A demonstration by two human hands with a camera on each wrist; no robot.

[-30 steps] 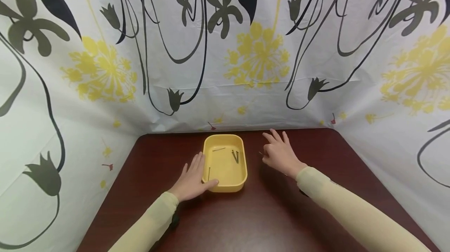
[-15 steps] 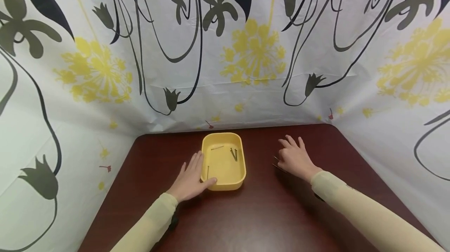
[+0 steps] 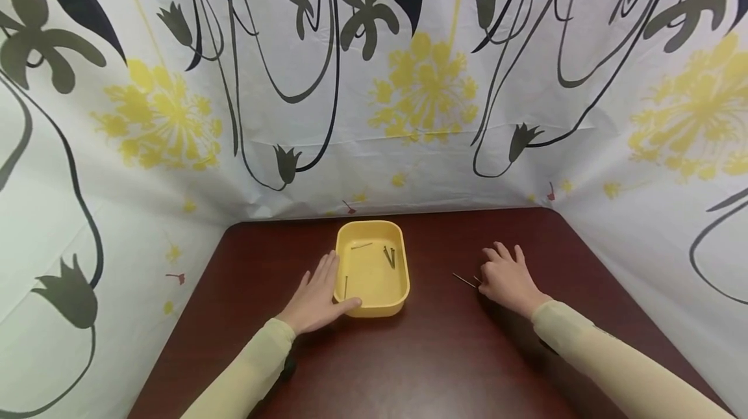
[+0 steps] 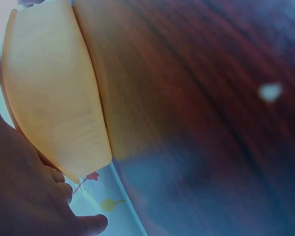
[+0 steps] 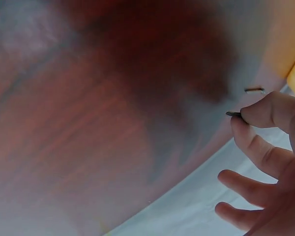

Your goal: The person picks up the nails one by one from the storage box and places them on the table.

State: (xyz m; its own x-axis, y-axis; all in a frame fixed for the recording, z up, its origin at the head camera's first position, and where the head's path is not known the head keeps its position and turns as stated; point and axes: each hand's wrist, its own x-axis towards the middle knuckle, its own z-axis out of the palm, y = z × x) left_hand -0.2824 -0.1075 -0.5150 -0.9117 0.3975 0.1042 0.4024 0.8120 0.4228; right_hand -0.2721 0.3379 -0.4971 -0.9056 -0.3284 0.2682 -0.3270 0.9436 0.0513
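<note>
On the table a yellow plastic tray (image 3: 380, 307) holds several thin dark nails (image 3: 389, 257) on its floor. My left hand (image 3: 314, 299) lies along the tray's left side with fingers straight, its thumb over the near left corner of the rim. To the right of the tray, my right hand (image 3: 510, 282) pinches a nail (image 5: 232, 114) between thumb and index finger, the other fingers spread. Most of that nail is hidden by the fingers. Another nail (image 3: 463, 280) lies on the table just left of the right fingertips.
The dark red-brown wooden table (image 3: 374, 367) has rounded far corners. A white curtain (image 3: 374, 178) printed with flowers hangs behind its far edge and along both sides.
My right hand has moved right and nearer the person with its pinched nail. The nail on the table now shows beside it. The left hand stays at the tray.
</note>
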